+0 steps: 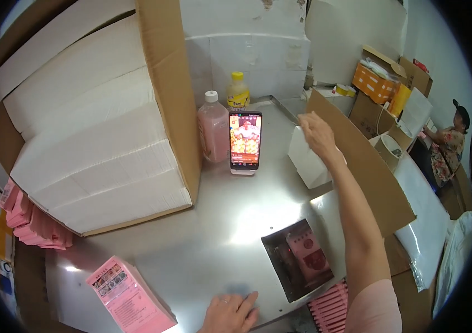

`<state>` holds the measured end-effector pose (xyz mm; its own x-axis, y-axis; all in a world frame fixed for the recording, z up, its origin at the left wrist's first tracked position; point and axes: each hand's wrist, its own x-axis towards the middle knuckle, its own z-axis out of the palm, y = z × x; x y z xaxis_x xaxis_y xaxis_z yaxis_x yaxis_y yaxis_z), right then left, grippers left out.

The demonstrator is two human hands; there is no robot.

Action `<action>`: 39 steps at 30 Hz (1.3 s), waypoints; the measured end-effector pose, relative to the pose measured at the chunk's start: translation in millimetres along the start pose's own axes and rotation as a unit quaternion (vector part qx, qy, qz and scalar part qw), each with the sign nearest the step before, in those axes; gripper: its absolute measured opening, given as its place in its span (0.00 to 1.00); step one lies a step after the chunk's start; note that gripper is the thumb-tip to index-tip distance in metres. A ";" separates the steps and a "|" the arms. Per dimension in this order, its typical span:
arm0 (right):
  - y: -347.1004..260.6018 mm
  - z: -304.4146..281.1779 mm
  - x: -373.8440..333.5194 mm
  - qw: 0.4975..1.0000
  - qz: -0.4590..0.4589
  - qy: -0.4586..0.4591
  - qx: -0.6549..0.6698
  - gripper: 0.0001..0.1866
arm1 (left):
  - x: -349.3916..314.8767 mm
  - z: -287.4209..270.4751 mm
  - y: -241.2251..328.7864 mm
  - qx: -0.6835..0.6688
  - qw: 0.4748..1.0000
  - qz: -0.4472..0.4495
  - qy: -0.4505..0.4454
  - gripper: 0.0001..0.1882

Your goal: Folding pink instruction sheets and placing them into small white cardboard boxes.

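Note:
At the table's front edge my left hand [229,314] lies flat on the metal top, fingers apart and holding nothing. My right hand [318,135] reaches to the far right, its fingers curled over the upper end of a white, box-like block [306,161]; its fingertips are partly hidden. That block stands beside a brown cardboard flap [352,161]. Left of my left hand is a stack of pink printed packets [130,299]. A square opening [277,261] in the tabletop has a pink packet [309,252] in it.
A large carton [169,100] packed with white paper stacks [103,139] fills the left. A lit phone [245,141] stands before a pink-filled bottle [212,127] and a yellow-capped bottle [238,91]. Pink packets [329,308] lie below the table's edge. Another person [448,147] sits far right.

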<state>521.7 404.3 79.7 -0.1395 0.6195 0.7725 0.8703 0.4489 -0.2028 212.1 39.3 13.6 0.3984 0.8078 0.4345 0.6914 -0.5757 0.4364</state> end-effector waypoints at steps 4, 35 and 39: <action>-0.9 32.1 0.9 0.967 0.090 -0.189 -0.148 0.25 | 3.3 1.7 -2.4 0.021 1.000 0.023 0.004 0.22; -102.4 -154.5 -143.4 0.981 0.037 -0.083 -0.173 0.14 | -96.9 -108.9 -56.2 0.224 0.927 -0.271 0.130 0.33; -90.3 -143.1 -165.1 0.980 0.072 -0.058 -0.175 0.09 | -85.7 -86.0 -79.9 0.347 0.888 -0.300 0.024 0.31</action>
<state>533.7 169.3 56.5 -0.0394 0.7386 0.6730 0.9907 0.1165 -0.0699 70.8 5.1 9.3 -0.1820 0.9272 0.3273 0.9823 0.1868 0.0171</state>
